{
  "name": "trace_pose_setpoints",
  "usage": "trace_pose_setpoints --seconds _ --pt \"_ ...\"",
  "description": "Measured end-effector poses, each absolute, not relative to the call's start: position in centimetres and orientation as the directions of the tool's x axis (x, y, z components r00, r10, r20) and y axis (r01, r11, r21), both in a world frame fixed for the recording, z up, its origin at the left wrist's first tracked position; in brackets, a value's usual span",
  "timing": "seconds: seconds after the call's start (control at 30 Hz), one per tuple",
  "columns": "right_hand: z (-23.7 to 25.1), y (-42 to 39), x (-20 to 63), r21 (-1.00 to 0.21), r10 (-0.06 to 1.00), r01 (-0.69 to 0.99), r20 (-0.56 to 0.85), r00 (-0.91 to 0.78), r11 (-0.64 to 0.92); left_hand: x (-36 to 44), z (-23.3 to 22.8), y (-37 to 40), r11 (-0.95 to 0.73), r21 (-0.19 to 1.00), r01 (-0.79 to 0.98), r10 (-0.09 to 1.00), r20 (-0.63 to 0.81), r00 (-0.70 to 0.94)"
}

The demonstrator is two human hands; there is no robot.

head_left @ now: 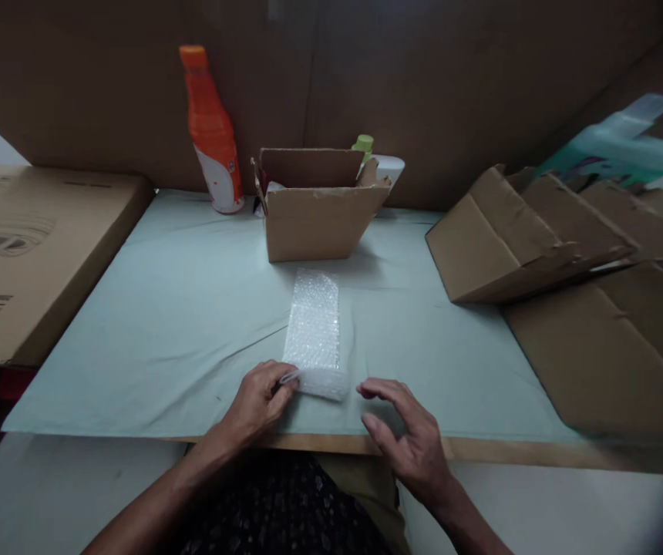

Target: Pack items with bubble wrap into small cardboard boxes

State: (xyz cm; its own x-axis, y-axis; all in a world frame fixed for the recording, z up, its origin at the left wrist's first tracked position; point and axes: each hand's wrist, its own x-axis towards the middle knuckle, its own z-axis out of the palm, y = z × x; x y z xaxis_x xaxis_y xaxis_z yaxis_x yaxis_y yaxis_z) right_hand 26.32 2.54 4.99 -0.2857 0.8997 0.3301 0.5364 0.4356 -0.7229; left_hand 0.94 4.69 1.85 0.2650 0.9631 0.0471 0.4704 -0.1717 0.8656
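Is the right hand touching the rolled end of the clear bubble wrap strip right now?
Apart. The head view shows the right hand open beside the clear bubble wrap strip, pale green cloth visible between its fingertips and the roll.

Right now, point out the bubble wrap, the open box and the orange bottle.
bubble wrap (312,324), head view, flat unrolled middle.
open box (314,227), head view, front wall.
orange bottle (211,131), head view, orange body.
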Motion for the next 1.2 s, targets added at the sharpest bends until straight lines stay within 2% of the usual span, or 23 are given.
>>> trace_pose_setpoints --seconds 0.07,0.17,0.4,0.5,0.63,0.77,0.83,0.9,1.07,1.13,1.2 --pt "5.2 2.2 25.8 -0.635 0.84 0.55 0.429 -0.334 0.543 1.2 2.6 5.7 -0.11 0.875 0.472 0.963 -0.024 0.27" --pt "4.6 2.2 24.5 -0.522 0.769 0.566 0.462 -0.441 0.638 1.5 3.1 7.1 -0.056 0.874 0.482 0.964 -0.078 0.255" --pt "2.2 4.2 23.1 -0.345 0.768 0.687 0.31 -0.56 0.64 2.4 2.3 8.8 -0.07 0.758 0.649 0.972 -0.093 0.214" --pt "1.3 4.9 23.0 -0.317 0.783 0.716 0.26 -0.565 0.622 2.7 1.9 9.2 -0.117 0.701 0.704 0.977 -0.045 0.208" --pt "0.4 5.2 22.7 -0.3 0.797 0.74 0.281 -0.534 0.602 3.3 1.2 10.1 -0.218 0.602 0.768 0.97 0.043 0.241" --pt "-0.2 5.8 22.5 -0.284 0.782 0.736 0.342 -0.521 0.615 3.0 0.9 9.8 -0.298 0.523 0.798 0.949 0.252 0.189" --pt "-0.4 6.3 22.5 -0.29 0.779 0.733 0.368 -0.508 0.615 2.2 1.1 8.8 -0.376 0.516 0.769 0.904 0.386 0.183" --pt "-0.2 6.9 22.6 -0.339 0.793 0.725 0.369 -0.484 0.6 1.3 1.4 7.4 -0.478 0.485 0.733 0.85 0.465 0.247" --pt "1.0 7.8 23.0 -0.478 0.84 0.691 0.27 -0.471 0.542 0.4 1.6 5.1 -0.629 0.38 0.678 0.773 0.405 0.489" --pt "1.7 7.9 23.2 -0.524 0.851 0.682 0.193 -0.488 0.51 0.6 1.2 5.2 -0.64 0.392 0.661 0.765 0.405 0.501" --pt "2.4 7.9 23.4 -0.591 0.86 0.663 0.111 -0.498 0.46 0.9 0.9 5.6 -0.617 0.452 0.644 0.786 0.398 0.473"
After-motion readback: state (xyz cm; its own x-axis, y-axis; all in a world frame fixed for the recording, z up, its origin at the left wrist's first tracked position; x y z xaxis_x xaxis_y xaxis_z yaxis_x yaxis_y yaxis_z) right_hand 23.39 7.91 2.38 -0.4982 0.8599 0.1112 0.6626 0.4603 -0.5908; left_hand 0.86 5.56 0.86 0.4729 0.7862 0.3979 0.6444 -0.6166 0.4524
